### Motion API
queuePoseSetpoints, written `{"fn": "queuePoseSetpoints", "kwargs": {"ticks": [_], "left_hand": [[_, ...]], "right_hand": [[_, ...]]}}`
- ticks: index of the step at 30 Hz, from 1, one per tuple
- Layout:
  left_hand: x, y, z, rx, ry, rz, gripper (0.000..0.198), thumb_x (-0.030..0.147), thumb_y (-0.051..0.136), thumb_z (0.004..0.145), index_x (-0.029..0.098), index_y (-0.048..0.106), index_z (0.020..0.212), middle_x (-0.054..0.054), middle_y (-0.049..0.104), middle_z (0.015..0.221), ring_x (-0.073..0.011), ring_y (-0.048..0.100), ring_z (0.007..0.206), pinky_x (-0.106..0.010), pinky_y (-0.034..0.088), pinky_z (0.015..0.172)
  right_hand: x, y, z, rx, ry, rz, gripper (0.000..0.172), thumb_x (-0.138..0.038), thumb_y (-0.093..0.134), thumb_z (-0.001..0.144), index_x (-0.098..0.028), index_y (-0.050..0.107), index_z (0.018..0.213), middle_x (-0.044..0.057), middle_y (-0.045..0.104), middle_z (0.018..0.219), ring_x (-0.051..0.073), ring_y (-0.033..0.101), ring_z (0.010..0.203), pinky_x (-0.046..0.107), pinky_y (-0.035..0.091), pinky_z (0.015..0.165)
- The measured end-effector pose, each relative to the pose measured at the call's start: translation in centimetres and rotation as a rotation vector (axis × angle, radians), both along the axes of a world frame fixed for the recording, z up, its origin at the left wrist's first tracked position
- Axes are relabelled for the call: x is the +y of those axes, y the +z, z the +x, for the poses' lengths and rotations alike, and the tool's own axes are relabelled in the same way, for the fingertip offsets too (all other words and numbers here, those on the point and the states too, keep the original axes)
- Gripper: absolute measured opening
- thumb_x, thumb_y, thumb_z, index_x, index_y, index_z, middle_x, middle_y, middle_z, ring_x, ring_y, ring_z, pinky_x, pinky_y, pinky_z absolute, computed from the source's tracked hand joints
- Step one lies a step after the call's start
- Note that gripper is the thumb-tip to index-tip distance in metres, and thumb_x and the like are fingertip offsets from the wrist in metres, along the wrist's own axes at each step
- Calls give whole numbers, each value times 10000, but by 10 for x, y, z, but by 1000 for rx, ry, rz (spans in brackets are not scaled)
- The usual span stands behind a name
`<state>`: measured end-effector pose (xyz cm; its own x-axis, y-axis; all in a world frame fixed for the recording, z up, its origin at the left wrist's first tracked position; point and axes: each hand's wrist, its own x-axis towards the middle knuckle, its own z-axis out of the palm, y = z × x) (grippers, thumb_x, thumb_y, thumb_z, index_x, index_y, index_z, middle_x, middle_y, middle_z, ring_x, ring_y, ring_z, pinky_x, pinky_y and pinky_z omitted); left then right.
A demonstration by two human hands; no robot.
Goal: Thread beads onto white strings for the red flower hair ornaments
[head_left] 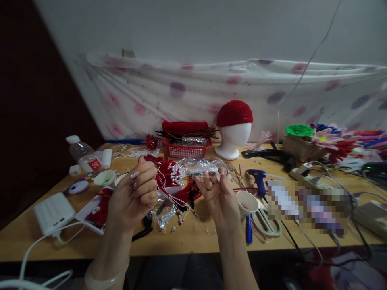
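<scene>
My left hand (pixel 135 189) is raised over the front of the table, its thumb and forefinger pinched and the other fingers curled. Whatever it holds is too thin or hidden to make out. To its right, my right hand (pixel 218 194) is palm up with thumb and fingertips together; a faint clear glint shows there, too small to name. Between and behind the hands lie a red piece with white pearl beads (pixel 177 173), white cords (pixel 169 196) and a beaded strand (pixel 180 217). A clear plastic bag (pixel 201 164) rests behind my right fingertips.
A white foam head (pixel 232 141) wears a red cap (pixel 235 113), beside a red basket (pixel 189 151). At right are a paper cup (pixel 247 202), blue glue gun (pixel 258 179), scissors (pixel 267 221) and power strip (pixel 317 177). A bottle (pixel 84 157) and white charger (pixel 55 212) stand left.
</scene>
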<state>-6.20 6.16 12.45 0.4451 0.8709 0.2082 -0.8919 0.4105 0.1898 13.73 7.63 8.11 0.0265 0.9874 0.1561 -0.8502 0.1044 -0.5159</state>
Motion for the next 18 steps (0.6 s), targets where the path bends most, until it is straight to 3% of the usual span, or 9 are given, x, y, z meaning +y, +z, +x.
{"fn": "queuePoseSetpoints", "kwargs": {"ticks": [3,5,6,10,14,16,18], "left_hand": [[0,-5,3,61,-62,18,373,145,461,1003,193,363,645,113,249,529,-33,183,388,-164,87,374],[-1,-6,5,125,-93,20,386,140,448,1005,198,341,639,110,248,527,-34,174,392,-173,82,376],[-1,-6,5,158,-105,20,391,139,443,1006,199,333,636,108,246,525,-35,170,395,-175,82,378],[0,1,7,265,-143,31,402,138,455,1000,189,336,620,105,234,518,-34,160,400,-176,91,383],[2,7,8,322,-148,32,395,161,480,998,172,378,617,106,233,515,-33,159,402,-176,104,387],[2,8,8,331,-146,36,392,166,478,1000,168,391,618,106,234,514,-33,156,401,-174,110,386],[3,8,8,328,-142,37,390,160,472,1000,172,389,620,105,236,513,-34,157,398,-174,113,384]], "right_hand": [[1,0,-1,-131,-93,31,362,-401,837,781,-258,512,848,-163,512,575,17,492,399,232,606,691],[0,-1,-2,-212,-123,66,342,-437,796,820,-255,507,825,-167,419,544,9,289,341,165,514,523],[-1,-1,-2,-247,-125,81,331,-444,785,829,-255,514,815,-157,397,539,17,254,353,151,451,466],[-10,-1,2,-435,-71,133,239,-448,733,874,-237,627,835,-100,376,562,63,307,452,174,299,425],[-20,2,7,-949,-65,281,175,-394,685,907,-231,724,955,-54,472,598,112,412,535,235,311,482],[-22,3,8,-1179,-107,360,144,-361,691,891,-226,711,844,-41,504,605,125,439,554,251,313,508],[-21,2,8,-1285,-201,361,233,-331,674,888,-216,641,687,-29,509,597,129,436,556,259,294,518]]}}
